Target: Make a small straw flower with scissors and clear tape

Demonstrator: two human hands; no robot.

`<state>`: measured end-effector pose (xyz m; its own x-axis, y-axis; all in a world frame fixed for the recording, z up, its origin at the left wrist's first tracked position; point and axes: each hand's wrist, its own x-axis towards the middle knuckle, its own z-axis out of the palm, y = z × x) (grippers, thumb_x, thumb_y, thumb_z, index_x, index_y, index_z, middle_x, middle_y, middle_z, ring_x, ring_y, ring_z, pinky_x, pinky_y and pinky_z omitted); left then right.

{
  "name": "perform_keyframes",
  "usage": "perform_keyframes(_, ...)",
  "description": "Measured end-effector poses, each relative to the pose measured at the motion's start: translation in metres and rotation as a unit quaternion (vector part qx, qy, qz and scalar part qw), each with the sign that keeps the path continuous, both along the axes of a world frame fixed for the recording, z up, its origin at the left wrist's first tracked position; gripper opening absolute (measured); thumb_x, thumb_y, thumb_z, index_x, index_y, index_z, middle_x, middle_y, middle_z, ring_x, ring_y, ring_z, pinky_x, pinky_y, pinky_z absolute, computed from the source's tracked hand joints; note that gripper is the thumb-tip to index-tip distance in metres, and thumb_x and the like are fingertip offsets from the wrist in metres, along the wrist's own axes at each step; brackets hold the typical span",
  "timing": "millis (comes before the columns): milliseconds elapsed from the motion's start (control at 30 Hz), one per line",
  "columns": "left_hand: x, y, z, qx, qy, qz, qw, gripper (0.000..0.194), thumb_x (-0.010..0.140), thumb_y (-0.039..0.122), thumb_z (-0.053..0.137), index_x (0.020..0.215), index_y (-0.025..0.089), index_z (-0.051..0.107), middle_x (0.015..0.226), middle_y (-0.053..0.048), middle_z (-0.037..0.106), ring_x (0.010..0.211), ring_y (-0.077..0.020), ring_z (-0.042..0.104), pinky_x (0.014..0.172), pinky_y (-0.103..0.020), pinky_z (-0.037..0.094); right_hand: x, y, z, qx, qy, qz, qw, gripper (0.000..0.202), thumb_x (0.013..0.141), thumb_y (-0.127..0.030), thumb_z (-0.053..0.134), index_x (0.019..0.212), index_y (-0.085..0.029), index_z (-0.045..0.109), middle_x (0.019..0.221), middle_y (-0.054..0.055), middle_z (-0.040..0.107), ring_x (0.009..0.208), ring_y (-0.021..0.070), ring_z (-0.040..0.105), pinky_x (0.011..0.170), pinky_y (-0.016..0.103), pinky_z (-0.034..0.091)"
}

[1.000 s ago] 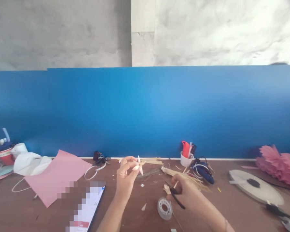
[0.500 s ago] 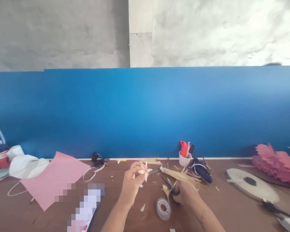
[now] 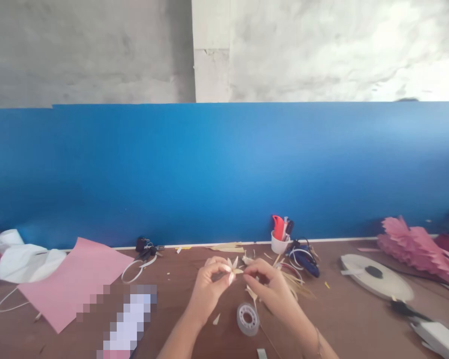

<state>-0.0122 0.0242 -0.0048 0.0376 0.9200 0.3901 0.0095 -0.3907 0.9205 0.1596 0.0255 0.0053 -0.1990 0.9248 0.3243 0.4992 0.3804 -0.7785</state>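
Pink paper well left of the grip. Left hand: thumb and fingers clamped on small pale flower, petals splayed. Tape roll nearer the wearer. Right hand at petal tip; can't tell if pinched. Looks like petal-shaping; next move likely calls for steady left hold, light right fingertips. White cup beyond, rightward.

Far panel plain blue; wall above mottled grey-white. Table brown. Left sheet flat pink; right pleated paper pink. Far cup white, red item inside. Flower cream-white. Near tape translucent whitish. Right disc off-white, centre black.
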Motion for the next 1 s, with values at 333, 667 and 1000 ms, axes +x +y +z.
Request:
perform_keyframes(333,0.013,-0.005,-0.003,-0.023,0.08,-0.005,0.997,0.016,0.071,0.03,0.067,0.06,0.019,0.067,0.081,-0.005,0.063,0.084,-0.0201,0.055,0.079,-0.032,0.041,-0.011,-0.012,0.007,0.022,0.13,0.023,0.991,0.005,0.071,-0.018,0.058,0.066,-0.019,0.056,0.079,0.002,0.057,0.073,0.0161,0.053,0.063,0.026,0.039)
perform_keyframes(667,0.022,-0.007,-0.013,-0.018,0.062,0.046,0.997,0.012,0.071,0.029,0.065,0.063,0.021,0.069,0.082,-0.004,0.063,0.085,-0.0207,0.055,0.082,-0.034,0.041,-0.008,-0.006,0.009,-0.013,0.125,0.024,0.992,0.005,0.067,-0.017,0.06,0.063,-0.018,0.057,0.083,0.004,0.059,0.072,0.0162,0.054,0.059,0.025,0.038)
perform_keyframes(1000,0.012,0.001,-0.02,-0.078,0.193,0.063,0.976,0.036,0.067,0.016,0.064,0.102,0.024,0.068,0.1,-0.005,0.066,0.097,-0.023,0.056,0.087,-0.035,0.041,0.006,0.002,0.008,-0.081,0.286,-0.012,0.955,0.029,0.07,-0.041,0.066,0.062,-0.018,0.05,0.062,-0.003,0.048,0.052,0.0101,0.044,0.05,0.023,0.035)
